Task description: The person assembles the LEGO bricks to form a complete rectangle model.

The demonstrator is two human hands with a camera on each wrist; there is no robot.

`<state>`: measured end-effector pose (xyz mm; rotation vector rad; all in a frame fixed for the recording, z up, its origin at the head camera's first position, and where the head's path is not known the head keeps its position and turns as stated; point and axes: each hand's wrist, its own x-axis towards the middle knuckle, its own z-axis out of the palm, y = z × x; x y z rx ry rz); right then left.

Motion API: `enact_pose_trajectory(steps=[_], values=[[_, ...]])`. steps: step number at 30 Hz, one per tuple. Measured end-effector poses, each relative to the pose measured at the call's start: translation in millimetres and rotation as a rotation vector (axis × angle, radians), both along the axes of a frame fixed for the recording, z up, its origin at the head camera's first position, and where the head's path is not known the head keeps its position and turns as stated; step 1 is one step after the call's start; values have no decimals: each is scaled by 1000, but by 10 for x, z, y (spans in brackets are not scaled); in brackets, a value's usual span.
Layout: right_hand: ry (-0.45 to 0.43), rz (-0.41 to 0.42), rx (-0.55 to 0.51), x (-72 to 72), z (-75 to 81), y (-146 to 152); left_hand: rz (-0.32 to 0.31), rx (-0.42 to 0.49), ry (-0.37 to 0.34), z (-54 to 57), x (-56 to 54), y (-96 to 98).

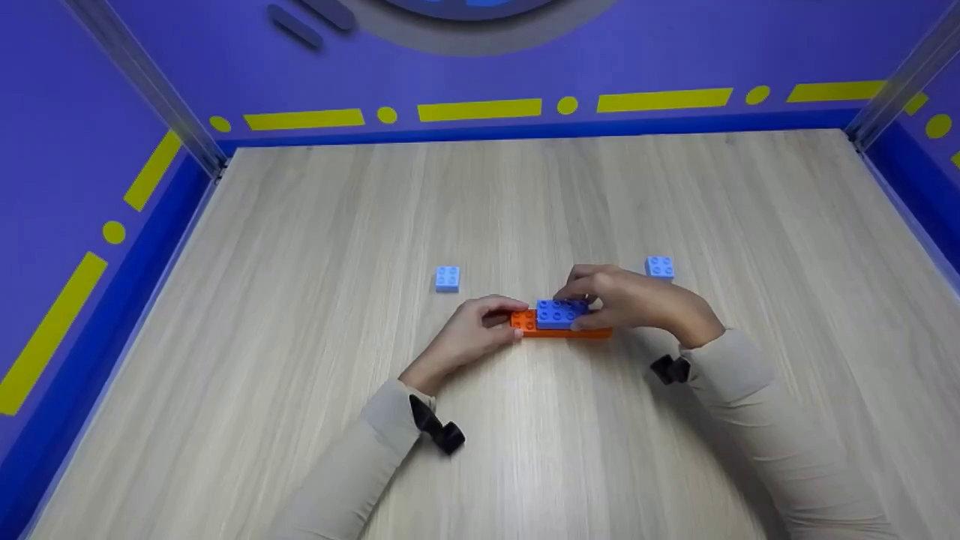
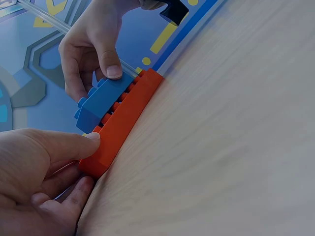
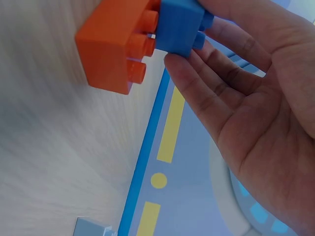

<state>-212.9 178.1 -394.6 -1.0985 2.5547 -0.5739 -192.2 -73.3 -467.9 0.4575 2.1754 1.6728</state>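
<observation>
A long orange building brick (image 1: 568, 334) lies on the table, studs up. My left hand (image 1: 474, 328) grips its left end between thumb and fingers. Over the middle of it is a shorter blue building brick (image 1: 553, 315), which my right hand (image 1: 626, 298) pinches between thumb and fingers. In the left wrist view, orange studs show along the underside of the blue brick (image 2: 106, 101). Seen from the right wrist, bare studs stick up at the near end of the orange brick (image 3: 106, 54), beyond the blue one.
Two small light blue bricks stand on the wooden table (image 1: 315, 315): one light blue brick (image 1: 448, 279) beyond my left hand, another light blue brick (image 1: 660, 267) just behind my right wrist. Purple walls (image 1: 480, 79) with yellow marks border the table's back and sides.
</observation>
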Motion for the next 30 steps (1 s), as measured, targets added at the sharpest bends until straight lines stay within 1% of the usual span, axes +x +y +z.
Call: enact_pose_trajectory(steps=[12, 21, 27, 30], values=[[12, -5, -5, 15, -3, -12, -2, 6, -10, 1, -2, 1], [11, -7, -13, 18, -14, -9, 2, -25, -11, 7, -11, 10], [0, -18, -6, 19, -15, -17, 8, -56, 5, 25, 8, -1], [-8, -21, -10, 21, -15, -22, 4, -42, 2, 13, 7, -8]])
